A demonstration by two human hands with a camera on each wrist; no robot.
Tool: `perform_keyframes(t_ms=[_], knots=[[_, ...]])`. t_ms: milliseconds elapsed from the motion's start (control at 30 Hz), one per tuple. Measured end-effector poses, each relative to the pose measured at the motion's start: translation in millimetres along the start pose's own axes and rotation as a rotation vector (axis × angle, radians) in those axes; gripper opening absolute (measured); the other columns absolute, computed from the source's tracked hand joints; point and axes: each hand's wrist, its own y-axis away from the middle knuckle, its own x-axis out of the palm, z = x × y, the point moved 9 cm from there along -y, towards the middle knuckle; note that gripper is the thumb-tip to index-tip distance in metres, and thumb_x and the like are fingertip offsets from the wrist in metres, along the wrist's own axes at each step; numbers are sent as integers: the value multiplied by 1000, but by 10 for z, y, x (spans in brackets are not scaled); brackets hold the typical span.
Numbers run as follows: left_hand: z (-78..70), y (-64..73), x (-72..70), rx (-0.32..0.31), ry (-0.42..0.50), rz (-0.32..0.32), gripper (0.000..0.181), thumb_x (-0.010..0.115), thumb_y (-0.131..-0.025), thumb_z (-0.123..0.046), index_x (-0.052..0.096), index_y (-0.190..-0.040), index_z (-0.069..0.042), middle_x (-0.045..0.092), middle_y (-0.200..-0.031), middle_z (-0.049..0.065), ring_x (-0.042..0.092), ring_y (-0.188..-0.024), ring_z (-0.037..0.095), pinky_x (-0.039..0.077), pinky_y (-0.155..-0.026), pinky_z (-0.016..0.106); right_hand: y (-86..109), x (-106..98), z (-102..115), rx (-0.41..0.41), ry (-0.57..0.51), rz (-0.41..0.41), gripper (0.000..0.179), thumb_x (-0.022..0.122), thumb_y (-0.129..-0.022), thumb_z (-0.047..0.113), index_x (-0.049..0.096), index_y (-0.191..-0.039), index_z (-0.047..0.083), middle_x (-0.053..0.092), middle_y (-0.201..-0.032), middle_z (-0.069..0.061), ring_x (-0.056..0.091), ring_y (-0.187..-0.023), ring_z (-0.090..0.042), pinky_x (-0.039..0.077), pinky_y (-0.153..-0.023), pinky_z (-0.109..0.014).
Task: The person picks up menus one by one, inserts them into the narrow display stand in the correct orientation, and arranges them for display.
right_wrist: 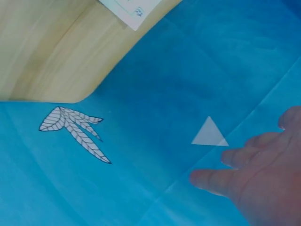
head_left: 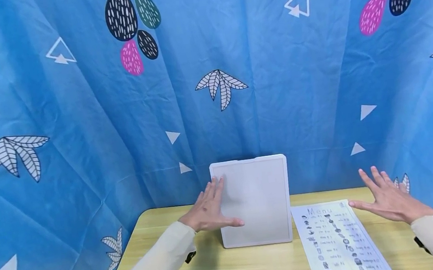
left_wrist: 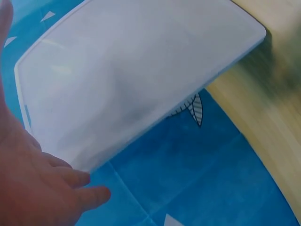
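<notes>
A white rectangular board [head_left: 256, 202] with a raised rim stands upright at the back of the table, close to the blue curtain. My left hand [head_left: 208, 209] is spread in front of the board's left side, fingers straight and holding nothing; whether it touches the board I cannot tell. The left wrist view shows the same board [left_wrist: 141, 75] beyond my fingers [left_wrist: 94, 197]. To the right, my right hand [head_left: 393, 198] hovers with fingers spread, near the upper right corner of a paper sheet [head_left: 341, 241] headed "Menu". Small drawings and handwritten lines fill this sheet.
The light wooden table [head_left: 165, 246] has a rounded back left corner. A blue curtain [head_left: 289, 98] printed with leaves, triangles and drop shapes encloses the table at the back and both sides.
</notes>
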Motion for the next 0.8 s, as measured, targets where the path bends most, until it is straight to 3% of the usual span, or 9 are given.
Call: perform_keyframes(t_ms=[333, 800], knots=[[-136, -45, 167, 58, 42, 2, 131, 71, -70, -78, 0, -162, -17, 1, -167, 11, 13, -151, 32, 28, -116, 57, -12, 111, -98, -10, -27, -5, 107, 59, -94, 58, 0, -156, -6, 0, -150, -47, 9, -131, -71, 11, -96, -85], [-385, -121, 462, 122, 83, 40, 129, 72, -71, -76, 2, -162, -17, 0, -167, 8, 17, -151, 29, 30, -116, 52, 57, 252, -247, 8, -80, 13, 107, 60, -94, 57, 2, -153, -12, 0, -149, -49, 5, -135, -67, 14, -95, -85]])
